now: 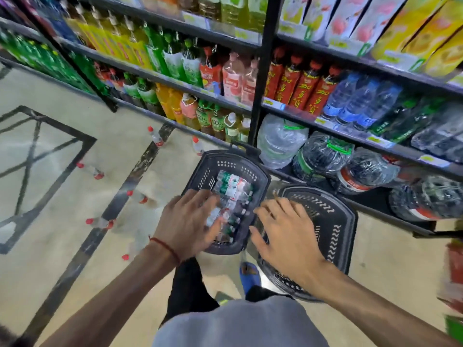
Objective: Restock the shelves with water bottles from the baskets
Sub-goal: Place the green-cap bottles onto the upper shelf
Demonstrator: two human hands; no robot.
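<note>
A dark plastic basket [198, 171] stands on the floor by the shelf foot, with several small water bottles [234, 184] lying inside. My left hand [186, 222] hovers over its near side, fingers spread and straight. To its right a second dark basket [333, 231] appears to have nothing in it. My right hand [285, 234] is spread above this basket's left rim, holding nothing. Blue-labelled water bottles [358, 103] stand on a shelf at the upper right.
Several red-capped bottles [90, 170] lie scattered on the beige floor to the left. Large water jugs [323, 156] fill the bottom shelf behind the baskets. Juice and tea bottles crowd the upper shelves. My blue shoe [249, 274] stands between the baskets.
</note>
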